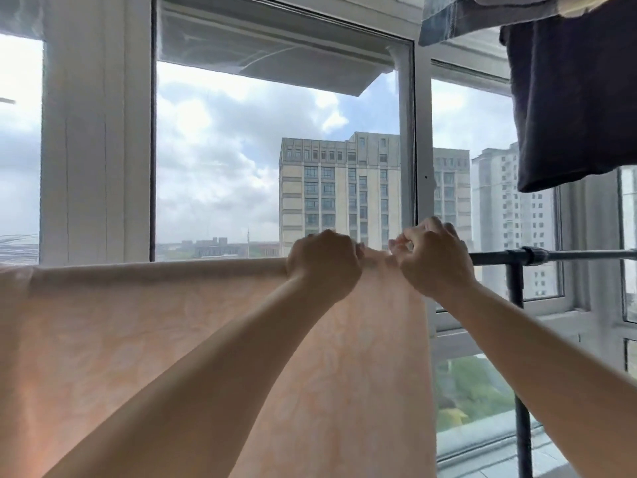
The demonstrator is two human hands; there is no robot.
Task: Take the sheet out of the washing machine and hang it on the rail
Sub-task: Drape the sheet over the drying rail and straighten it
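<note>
1. Over the rail (565,255), left of its clamp joint, hangs the sheet (138,339): peach, faint pattern, draped down the near side and covering the rail out to the left edge of view.
2. Sheet's right edge falls just under the right hand; from there the rail runs bare to the right.
3. Left hand (322,262): fingers curled over the top of the rail, gripping the sheet's fold. Fingertips hidden on the far side.
4. Right hand (434,257): just beside the left, at the sheet's top right corner. Thumb and forefinger pinch a small bunch of fabric, other fingers curled.
5. Between the hands the fabric is puckered; further left the fold lies smooth along the rail.
6. Dark post (520,374) drops from the rail right of the sheet.
7. Top right: dark cloth (572,98) and a denim piece (458,15) hang overhead, well apart from the sheet.
8. Behind: window (100,132), buildings, cloudy sky.
</note>
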